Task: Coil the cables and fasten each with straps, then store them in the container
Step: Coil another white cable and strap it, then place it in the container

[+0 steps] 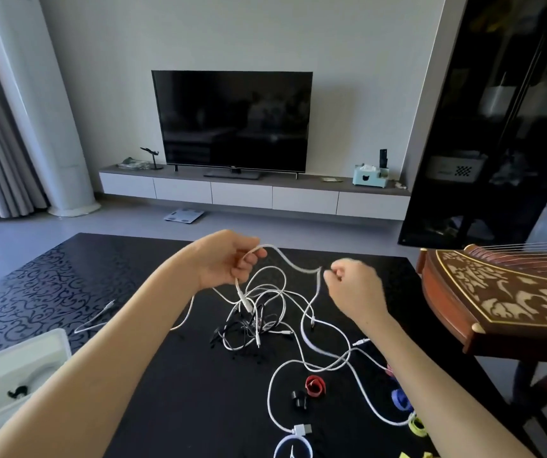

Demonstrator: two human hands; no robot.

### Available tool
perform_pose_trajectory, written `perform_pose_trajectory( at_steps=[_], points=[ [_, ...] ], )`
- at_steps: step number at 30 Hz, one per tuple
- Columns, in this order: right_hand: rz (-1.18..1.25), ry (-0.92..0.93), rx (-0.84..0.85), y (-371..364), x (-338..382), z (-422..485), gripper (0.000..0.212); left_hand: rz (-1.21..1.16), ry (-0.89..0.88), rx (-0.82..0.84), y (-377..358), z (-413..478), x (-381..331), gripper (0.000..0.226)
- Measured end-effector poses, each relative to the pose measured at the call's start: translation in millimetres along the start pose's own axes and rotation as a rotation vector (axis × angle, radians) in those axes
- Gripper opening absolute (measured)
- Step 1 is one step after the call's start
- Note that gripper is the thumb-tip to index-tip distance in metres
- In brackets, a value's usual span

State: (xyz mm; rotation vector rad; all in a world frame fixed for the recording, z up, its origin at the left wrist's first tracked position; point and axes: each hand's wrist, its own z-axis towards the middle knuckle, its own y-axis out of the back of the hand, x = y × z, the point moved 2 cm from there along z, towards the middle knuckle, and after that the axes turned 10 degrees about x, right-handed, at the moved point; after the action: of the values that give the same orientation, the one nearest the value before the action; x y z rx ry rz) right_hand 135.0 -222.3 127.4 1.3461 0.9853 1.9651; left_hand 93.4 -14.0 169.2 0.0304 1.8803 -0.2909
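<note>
A tangle of white and black cables lies on the black table. My left hand is raised above the tangle and grips a loop of one white cable. My right hand pinches the same cable a little to the right, so a short stretch hangs between the hands. Coloured straps lie near the front right: a red strap, a blue strap, a yellow-green strap and small black straps. A white container stands at the table's left front.
A white USB plug lies near the front edge. Another loose white cable end trails to the left. A wooden zither juts over the table's right side. Beyond the table are a TV and a low cabinet.
</note>
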Motion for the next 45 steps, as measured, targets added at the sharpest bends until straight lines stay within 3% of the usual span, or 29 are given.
perform_pose_trajectory(
  at_steps=[1,3,6,8,11,15,20,24,29,32,35,42,45],
  points=[
    [0.069,0.048,-0.155,11.2,6.7,-8.8,0.011,0.005,-0.044,0.03,-5.6,-9.2,0.6,0.023],
    [0.142,0.198,-0.223,27.2,19.6,-19.2,0.036,0.002,-0.153,0.095,-19.3,-24.6,0.4,0.022],
    [0.28,0.319,0.168,26.8,35.4,-25.0,0.051,0.041,-0.329,0.169,-41.7,-39.5,-6.3,0.031],
    [0.426,0.286,0.297,16.7,35.6,-23.5,0.038,0.086,-0.437,0.177,-57.0,-44.5,-12.4,0.038],
    [0.74,0.17,0.227,5.7,33.7,-20.9,0.011,0.028,-0.586,0.176,-77.9,-54.0,-24.0,0.039],
    [1.02,0.012,0.148,6.4,29.3,-23.0,0.015,-0.104,-0.802,0.123,-88.7,-66.8,-53.1,0.03],
    [0.736,0.183,0.027,37.4,48.7,-19.3,0.03,-0.053,-0.914,0.023,-97.3,-70.2,-87.1,0.036],
    [0.347,0.3,-0.005,63.9,77.9,-10.5,0.037,0.065,-0.989,-0.068,-106.9,-65.1,-112.2,0.041],
    [-0.046,0.456,-0.043,99.2,105.3,-17.1,0.043,0.655,-1.038,-0.362,-108.9,-57.3,-131.3,0.047],
    [-0.057,0.566,-0.152,128.7,113.2,-25.1,0.04,0.947,-0.976,-0.394,-104.4,-55.0,-133.4,0.042],
    [0.0,0.648,-0.126,158.4,119.7,-34.8,0.032,0.988,-0.846,-0.283,-106.5,-59.6,-124.8,0.03],
    [0.141,0.668,-0.097,205.4,114.4,-26.0,0.006,0.429,-0.681,0.217,-113.3,-89.4,-96.9,0.048],
    [0.221,0.651,-0.031,210.4,103.8,-19.2,0.02,0.233,-0.612,0.414,-113.0,-99.5,-87.9,0.044]
  ],
)
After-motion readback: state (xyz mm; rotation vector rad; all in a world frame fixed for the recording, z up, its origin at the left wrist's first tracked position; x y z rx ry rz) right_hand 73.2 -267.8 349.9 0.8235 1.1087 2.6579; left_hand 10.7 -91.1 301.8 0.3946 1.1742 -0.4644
